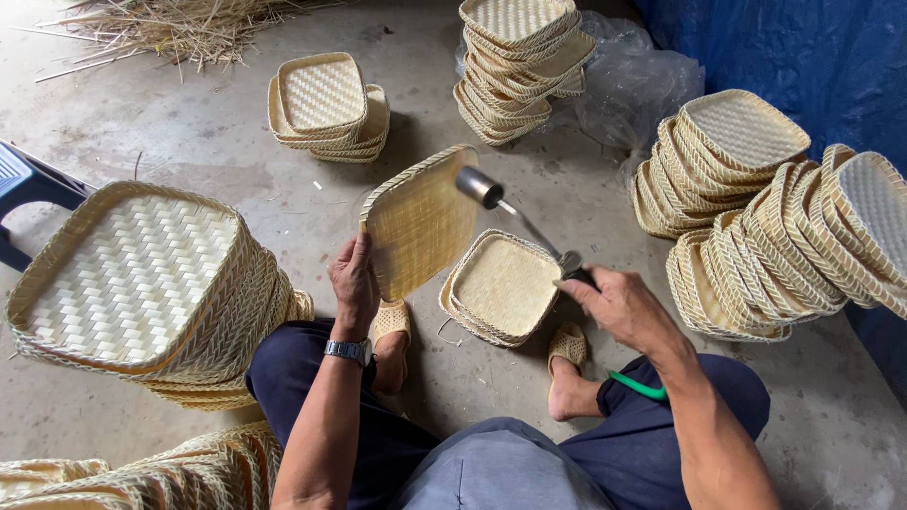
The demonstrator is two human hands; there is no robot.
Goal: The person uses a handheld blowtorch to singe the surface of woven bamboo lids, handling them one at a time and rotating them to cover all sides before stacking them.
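My left hand (354, 281) grips the near edge of a flat square woven bamboo tray (420, 222), held up on its side. My right hand (614, 302) holds the handle of a metal gas torch (515, 212), whose round nozzle points at the tray's upper edge. A green hose (638, 385) runs from the torch across my right leg. On the floor between my feet lies a short stack of similar trays (503, 286).
Stacks of woven trays stand all around: a large one at left (132, 283), two at the back (326, 104) (520, 66), leaning rows at right (756, 217). Loose straw (179, 28) lies at the top left. A blue tarp (803, 57) hangs at right, clear plastic (633, 90) beside it.
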